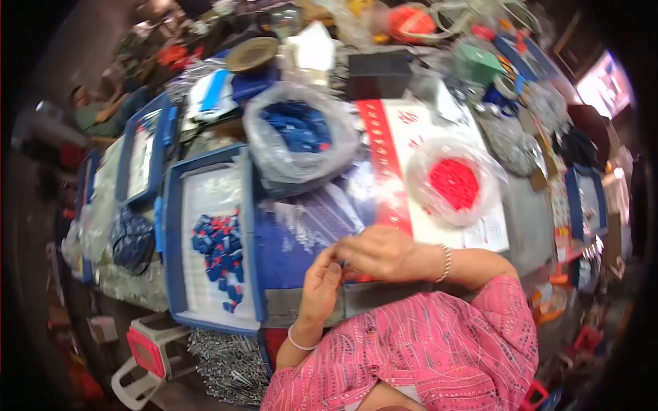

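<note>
My left hand [321, 284] and my right hand [384, 253] meet over the near edge of the table, fingertips pinched together. Whatever sits between them is mostly covered by the fingers; only a dark speck shows. Just beyond my hands, small clear or whitish pieces [301, 233] lie scattered on a blue printed sheet [277, 264]. To the left, a blue tray [258, 274] with a white lining holds a heap of small blue-and-red parts [221, 250]. On the right stands a clear plastic bag [426, 195] of small bright red pieces [454, 183].
A larger plastic bag [257, 127] of blue parts [298, 127] stands beyond the tray. Beneath the red pieces lies a red-and-white printed sheet [490, 236]. Many metal pins or screws [229, 363] fill a container below the tray, beside a red-and-white plastic stool [145, 351]. Another person [103, 113] sits far left.
</note>
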A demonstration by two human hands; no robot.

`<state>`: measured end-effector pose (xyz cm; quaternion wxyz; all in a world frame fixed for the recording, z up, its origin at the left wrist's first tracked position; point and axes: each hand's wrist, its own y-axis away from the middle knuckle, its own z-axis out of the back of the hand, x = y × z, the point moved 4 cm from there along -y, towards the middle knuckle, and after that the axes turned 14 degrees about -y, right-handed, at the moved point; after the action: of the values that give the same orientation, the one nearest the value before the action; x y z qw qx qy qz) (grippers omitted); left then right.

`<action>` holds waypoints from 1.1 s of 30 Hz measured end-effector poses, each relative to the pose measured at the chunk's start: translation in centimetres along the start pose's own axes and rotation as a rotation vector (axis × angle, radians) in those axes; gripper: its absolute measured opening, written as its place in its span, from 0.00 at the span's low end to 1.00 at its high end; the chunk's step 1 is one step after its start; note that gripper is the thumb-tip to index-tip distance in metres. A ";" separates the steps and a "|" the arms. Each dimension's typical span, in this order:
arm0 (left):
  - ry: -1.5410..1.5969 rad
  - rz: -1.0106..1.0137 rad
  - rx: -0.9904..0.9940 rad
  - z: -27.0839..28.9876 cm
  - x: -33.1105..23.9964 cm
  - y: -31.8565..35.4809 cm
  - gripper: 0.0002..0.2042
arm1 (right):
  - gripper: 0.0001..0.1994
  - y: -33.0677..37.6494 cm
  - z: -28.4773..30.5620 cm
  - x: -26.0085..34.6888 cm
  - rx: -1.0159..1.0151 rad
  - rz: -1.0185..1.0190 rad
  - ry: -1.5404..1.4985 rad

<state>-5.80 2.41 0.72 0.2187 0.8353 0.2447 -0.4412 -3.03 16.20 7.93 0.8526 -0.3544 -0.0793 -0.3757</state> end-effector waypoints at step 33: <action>-0.384 0.179 -0.013 -3.2 3.8 0.2 0.16 | 0.04 16.8 8.2 -10.8 -0.509 -0.982 -0.036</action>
<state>-1.77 4.94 -0.81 0.3047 0.7529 0.1263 -0.5695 2.20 35.77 0.45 0.4629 -0.4771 -0.1564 -0.7304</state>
